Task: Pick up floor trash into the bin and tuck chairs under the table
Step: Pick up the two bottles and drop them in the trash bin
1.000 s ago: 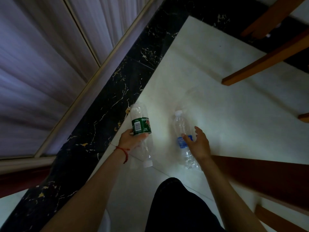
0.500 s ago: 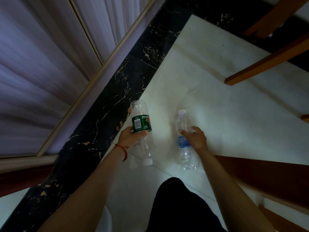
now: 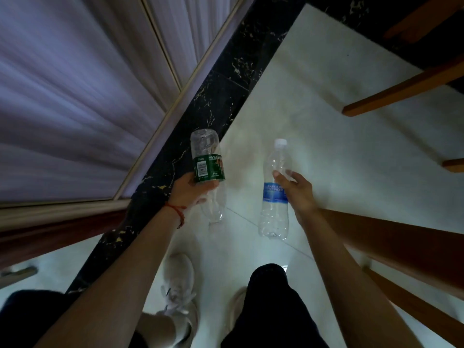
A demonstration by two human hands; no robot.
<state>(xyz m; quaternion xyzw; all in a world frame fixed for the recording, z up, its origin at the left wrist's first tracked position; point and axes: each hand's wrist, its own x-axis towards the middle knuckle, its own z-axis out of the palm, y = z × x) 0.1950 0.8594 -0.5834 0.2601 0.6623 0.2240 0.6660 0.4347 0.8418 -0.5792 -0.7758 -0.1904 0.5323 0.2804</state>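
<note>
**Two empty bottles in hand**

Left hand (image 3: 190, 189) is gripping the green-label bottle (image 3: 208, 169) at its label; right hand (image 3: 297, 192) is gripping the blue-label bottle (image 3: 275, 194) mid-body. Both are being held above the floor (image 3: 339, 156). Likely light, thin-walled, crushable: hold at the label band.

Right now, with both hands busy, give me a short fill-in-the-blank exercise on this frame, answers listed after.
1. The left hand grips a clear bottle with a ____ label.
2. The right hand holds a clear bottle with a ____ label.
3. The blue-labelled bottle's cap is ____ in colour.
4. A ____ string circles the left wrist.

Answers: green; blue; white; red
</note>
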